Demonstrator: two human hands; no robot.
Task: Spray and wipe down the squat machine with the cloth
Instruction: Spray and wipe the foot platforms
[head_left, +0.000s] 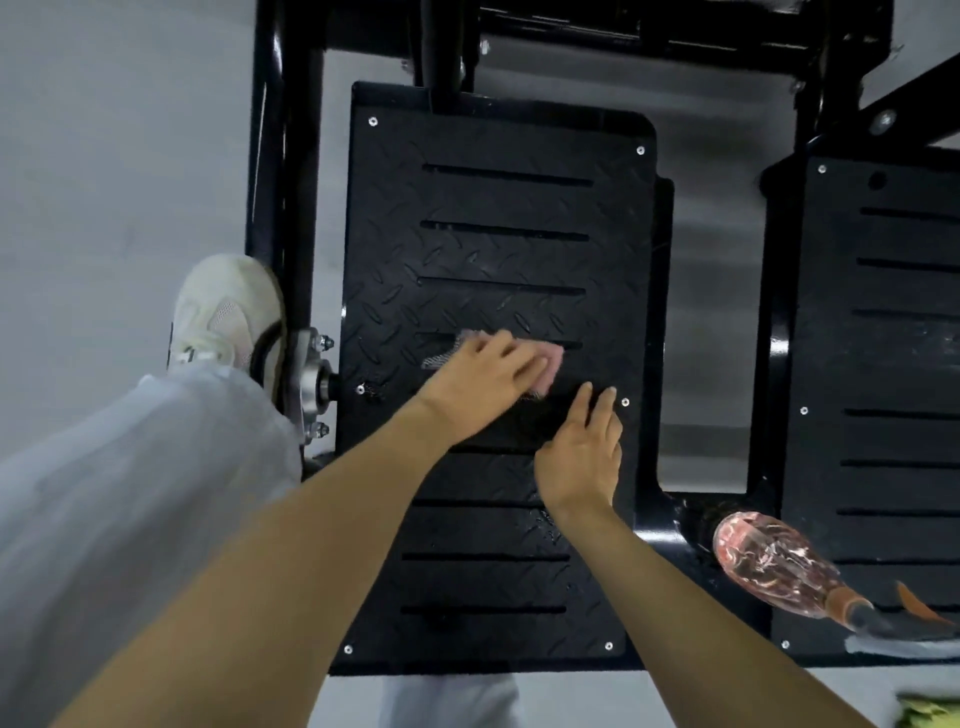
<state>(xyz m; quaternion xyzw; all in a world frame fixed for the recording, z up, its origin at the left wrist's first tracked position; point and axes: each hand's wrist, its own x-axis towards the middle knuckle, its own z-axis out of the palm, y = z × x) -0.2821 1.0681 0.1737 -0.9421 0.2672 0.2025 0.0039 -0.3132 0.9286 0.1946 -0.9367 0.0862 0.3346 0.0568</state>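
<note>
Seen from the head camera, the wiping step is in hand: the spraying of this plate seems done, judging by wet glints on the tread near its lower right part. The left hand (483, 374) lies flat on the cloth (555, 362), fingers fairly straight and spread, pressing it down on the left footplate (498, 234) of the squat machine rather than clutching it. Motion blur hides the finer lie of the fingers. The cloth shows pink at three o'clock of that hand and as a greyish mesh edge at nine o'clock. The right hand (579, 452) sits just at five o'clock of the left, palm down, fingers straight and pointing to twelve, holding nothing and seemingly bracing on the plate. Both forearms reach in from six and seven o'clock, nearly extended. The spray bottle (779, 566) lies on its side at four o'clock from the hands, on the black frame (670, 519) between this plate and the right footplate (893, 364). A pale shoe (228, 312) stands at nine o'clock on the grey floor. The next move probably calls for steady flat pressure, sweeping the cloth toward twelve o'clock over the unwiped slots, and shifting the bracing hand out of the way.
</note>
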